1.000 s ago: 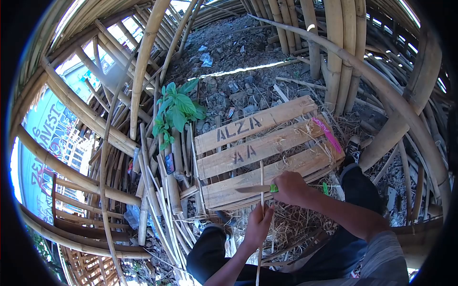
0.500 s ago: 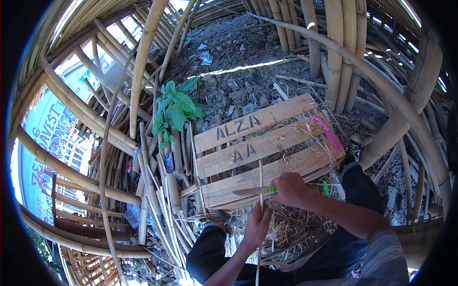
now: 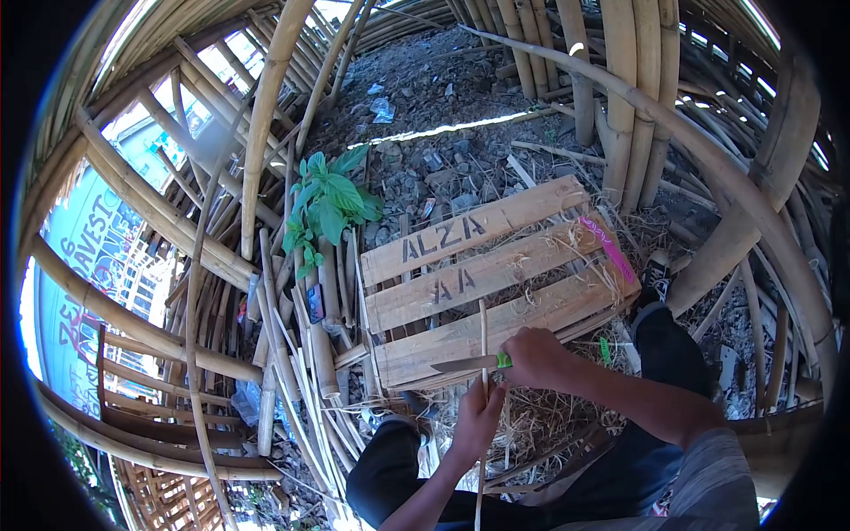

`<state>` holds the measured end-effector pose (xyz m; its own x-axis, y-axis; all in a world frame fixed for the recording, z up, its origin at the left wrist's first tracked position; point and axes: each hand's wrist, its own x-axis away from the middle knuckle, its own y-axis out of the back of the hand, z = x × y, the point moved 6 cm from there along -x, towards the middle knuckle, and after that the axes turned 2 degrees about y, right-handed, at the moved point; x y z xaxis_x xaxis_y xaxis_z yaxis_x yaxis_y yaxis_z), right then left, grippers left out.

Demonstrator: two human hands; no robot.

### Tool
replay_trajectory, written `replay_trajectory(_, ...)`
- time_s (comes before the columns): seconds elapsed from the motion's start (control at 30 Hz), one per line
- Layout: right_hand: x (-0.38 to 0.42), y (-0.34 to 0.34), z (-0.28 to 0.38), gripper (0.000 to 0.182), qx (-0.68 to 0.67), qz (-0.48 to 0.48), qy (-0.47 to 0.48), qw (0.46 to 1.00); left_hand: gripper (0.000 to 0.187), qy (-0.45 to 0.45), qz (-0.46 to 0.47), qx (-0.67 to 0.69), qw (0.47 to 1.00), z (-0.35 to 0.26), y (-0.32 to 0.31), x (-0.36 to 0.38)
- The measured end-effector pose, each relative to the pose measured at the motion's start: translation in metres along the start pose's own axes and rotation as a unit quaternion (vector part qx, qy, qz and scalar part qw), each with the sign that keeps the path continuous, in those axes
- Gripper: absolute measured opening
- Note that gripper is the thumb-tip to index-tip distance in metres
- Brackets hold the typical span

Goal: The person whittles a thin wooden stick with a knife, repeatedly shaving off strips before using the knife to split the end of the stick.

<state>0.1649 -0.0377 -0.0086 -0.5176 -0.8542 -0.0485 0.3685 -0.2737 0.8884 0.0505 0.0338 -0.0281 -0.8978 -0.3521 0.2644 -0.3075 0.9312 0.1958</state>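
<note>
My right hand (image 3: 537,357) is closed around the green handle of a knife (image 3: 464,364), whose blade points left and crosses a thin bamboo strip (image 3: 483,332). The strip stands nearly upright in view, with its lower end running down between my legs. My left hand (image 3: 479,414) grips this strip just below the blade, thumb up along it. Behind both hands lies a slatted wooden crate (image 3: 469,273) with dark lettering on its boards and pink writing at its right end. Shavings lie on its slats.
Pale shavings (image 3: 540,425) cover the ground below my hands. Cut bamboo strips (image 3: 305,389) lie to the left, near a leafy green plant (image 3: 328,199). A bent bamboo pole (image 3: 673,119) arches across the right, and bamboo lattice (image 3: 150,195) closes the left side.
The knife has shifted slightly down along the bamboo strip, bringing the blade nearer my left hand. My left hand stays in about the same place on the strip.
</note>
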Motion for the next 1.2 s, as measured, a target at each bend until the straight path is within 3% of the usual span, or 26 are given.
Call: replay_trajectory(1.2,-0.001,-0.006,-0.001,0.025,-0.023,0.05,-0.025,0.998,0.025,0.005,0.008,-0.014,1.0,-0.002,-0.001,-0.001)
